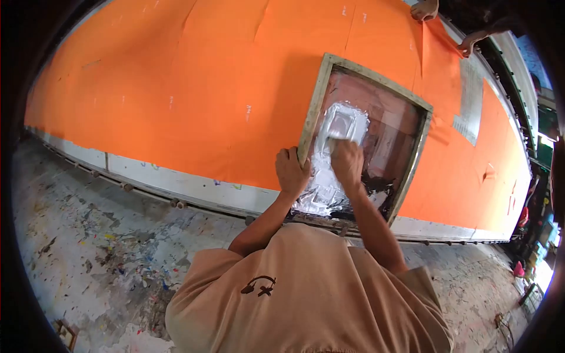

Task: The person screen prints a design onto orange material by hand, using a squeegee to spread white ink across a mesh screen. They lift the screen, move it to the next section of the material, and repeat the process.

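A wooden-framed printing screen (pixel 316 112) lies tilted on orange fabric, with wet white ink (pixel 322 170) smeared over the left part of its mesh. Fingers curled over the frame's lower left side, my left hand (pixel 292 172) holds it. My right hand (pixel 347 159) is closed over the mesh, gripping a squeegee (pixel 336 143) whose pale edge shows only in part and is blurred. Dark ink marks the screen's lower right corner.
Orange fabric (pixel 206 100) covers a long table (pixel 194 194) with knobs along its edge rail. Another person's hands (pixel 425 10) hold the fabric at the upper right. A grey patch (pixel 471 100) lies there. The floor (pixel 106 253) is paint-stained.
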The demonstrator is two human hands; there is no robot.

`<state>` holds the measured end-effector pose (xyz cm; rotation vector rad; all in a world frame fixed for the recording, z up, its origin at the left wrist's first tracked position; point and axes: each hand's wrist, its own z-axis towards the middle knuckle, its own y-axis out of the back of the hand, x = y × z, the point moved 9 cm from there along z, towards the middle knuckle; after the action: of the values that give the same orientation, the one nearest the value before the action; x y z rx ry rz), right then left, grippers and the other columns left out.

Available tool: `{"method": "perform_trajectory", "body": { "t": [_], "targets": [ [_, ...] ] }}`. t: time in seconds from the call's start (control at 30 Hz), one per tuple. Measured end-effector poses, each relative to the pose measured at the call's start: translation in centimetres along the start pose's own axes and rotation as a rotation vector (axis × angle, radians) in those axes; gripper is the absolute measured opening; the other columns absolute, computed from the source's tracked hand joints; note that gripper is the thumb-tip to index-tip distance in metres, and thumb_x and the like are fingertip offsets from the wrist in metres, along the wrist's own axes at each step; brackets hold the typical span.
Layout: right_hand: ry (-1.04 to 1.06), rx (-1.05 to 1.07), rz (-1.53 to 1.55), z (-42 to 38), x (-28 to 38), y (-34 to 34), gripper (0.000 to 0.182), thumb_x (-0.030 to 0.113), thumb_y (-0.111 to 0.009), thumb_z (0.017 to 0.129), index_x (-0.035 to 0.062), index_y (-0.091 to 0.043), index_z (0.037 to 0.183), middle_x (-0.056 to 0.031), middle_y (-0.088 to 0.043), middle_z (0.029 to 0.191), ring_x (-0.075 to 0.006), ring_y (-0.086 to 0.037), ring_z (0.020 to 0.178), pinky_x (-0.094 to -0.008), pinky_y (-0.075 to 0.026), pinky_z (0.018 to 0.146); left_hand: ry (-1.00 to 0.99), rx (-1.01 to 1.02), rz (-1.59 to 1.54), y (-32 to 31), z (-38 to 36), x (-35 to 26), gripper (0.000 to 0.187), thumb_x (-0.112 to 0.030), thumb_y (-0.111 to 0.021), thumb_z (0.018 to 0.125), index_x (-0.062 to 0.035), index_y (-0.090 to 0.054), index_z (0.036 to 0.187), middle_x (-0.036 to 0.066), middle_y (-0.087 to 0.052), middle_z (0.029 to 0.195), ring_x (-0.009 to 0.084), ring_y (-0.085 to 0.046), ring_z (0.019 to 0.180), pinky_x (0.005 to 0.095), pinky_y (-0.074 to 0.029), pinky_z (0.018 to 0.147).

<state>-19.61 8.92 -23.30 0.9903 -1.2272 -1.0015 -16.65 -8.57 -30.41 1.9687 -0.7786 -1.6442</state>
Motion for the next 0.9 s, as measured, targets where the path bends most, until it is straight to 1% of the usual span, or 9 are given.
{"method": "perform_trajectory", "body": {
  "t": [0.13,0.2,0.33,0.4,0.47,0.53,0.6,0.73,0.9],
  "targets": [
    [0.088,0.297,0.101,-2.3,-0.4,1.5,0.024,0.007,-0.072,0.081,0.0111,-0.079,0.104,-0.0123,-0.076,0.102,-0.0332,-0.072,0.096,-0.0445,-0.056,0.09,0.027,0.017,0.05,-0.3,-0.3,0.4,0.049,-0.024,-0.08,0.084,-0.0038,-0.057,0.123,0.023,-0.056,0.107,0.0429,-0.057,0.1,0.054,-0.048,0.081],
    [-0.185,0.578,0.401,0.5,-4.8,0.0,0.026,0.034,-0.08,0.085,0.0122,-0.082,0.099,-0.0133,-0.079,0.093,-0.033,-0.077,0.088,-0.0447,-0.061,0.08,0.017,0.014,0.065,-0.7,-0.4,0.8,0.052,-0.026,-0.08,0.083,-0.0048,-0.057,0.125,0.023,-0.057,0.107,0.0436,-0.058,0.1,0.0549,-0.048,0.08],
    [-0.175,0.102,0.133,6.1,-6.0,2.8,0.025,0.027,-0.075,0.088,0.0093,-0.079,0.105,-0.0158,-0.077,0.089,-0.0366,-0.076,0.084,-0.0472,-0.061,0.075,0.11,0.102,-0.017,-0.3,0.2,0.7,0.051,-0.023,-0.08,0.083,-0.0056,-0.055,0.125,0.021,-0.061,0.107,0.0428,-0.063,0.1,0.0563,-0.05,0.079],
    [-0.349,0.174,-0.054,1.6,-5.5,0.1,0.026,0.018,-0.07,0.087,0.0106,-0.078,0.11,-0.0135,-0.077,0.095,-0.0343,-0.074,0.087,-0.0496,-0.06,0.084,0.21,0.205,-0.112,-0.7,0.3,0.5,0.052,-0.023,-0.079,0.084,-0.0051,-0.054,0.126,0.021,-0.063,0.105,0.0438,-0.065,0.098,0.0571,-0.051,0.079],
    [0.044,-0.053,0.028,-3.4,-0.8,2.0,0.032,0.015,-0.073,0.083,0.0126,-0.076,0.115,-0.012,-0.076,0.101,-0.0325,-0.073,0.092,-0.0504,-0.056,0.095,0.043,0.01,-0.212,0.5,0.2,-0.6,0.05,-0.019,-0.076,0.086,-0.0039,-0.051,0.126,0.024,-0.066,0.105,0.047,-0.067,0.095,0.0569,-0.051,0.08],
    [0.047,0.058,0.059,-7.3,0.3,5.9,0.032,0.014,-0.077,0.078,0.0108,-0.077,0.109,-0.0128,-0.076,0.108,-0.034,-0.072,0.099,-0.0495,-0.052,0.104,0.068,0.078,-0.18,0.1,0.3,-0.2,0.049,-0.016,-0.074,0.086,-0.003,-0.05,0.127,0.026,-0.067,0.11,0.0494,-0.066,0.098,0.0564,-0.051,0.08],
    [-0.135,-0.075,0.019,-10.9,-3.9,11.2,0.024,0.013,-0.079,0.079,0.007,-0.079,0.101,-0.0132,-0.076,0.11,-0.0299,-0.074,0.097,-0.0441,-0.056,0.098,-0.004,0.05,-0.166,0.3,0.2,-0.9,0.052,-0.013,-0.073,0.087,-0.0015,-0.048,0.131,0.027,-0.067,0.111,0.0497,-0.066,0.099,0.0562,-0.052,0.081],
    [-1.025,-0.49,1.051,-26.4,-25.5,9.9,0.02,0.013,-0.063,0.09,0.0017,-0.079,0.093,-0.0105,-0.073,0.086,-0.0164,-0.069,0.079,-0.0324,-0.057,0.077,-0.003,0.017,-0.281,-0.5,-0.6,-3.7,0.054,-0.012,-0.071,0.087,-0.0002,-0.047,0.133,0.027,-0.067,0.109,0.0501,-0.066,0.101,0.0563,-0.052,0.083],
    [-0.986,-0.351,0.934,-28.5,-38.0,19.0,0.022,0.023,-0.058,0.087,0.0056,-0.065,0.076,-0.0048,-0.061,0.067,-0.0149,-0.06,0.057,-0.03,-0.048,0.052,0.005,-0.063,-0.275,-11.6,-2.8,-13.0,0.053,-0.016,-0.072,0.086,-0.0025,-0.049,0.132,0.029,-0.067,0.11,0.051,-0.066,0.103,0.0578,-0.052,0.085]
  ]
}}
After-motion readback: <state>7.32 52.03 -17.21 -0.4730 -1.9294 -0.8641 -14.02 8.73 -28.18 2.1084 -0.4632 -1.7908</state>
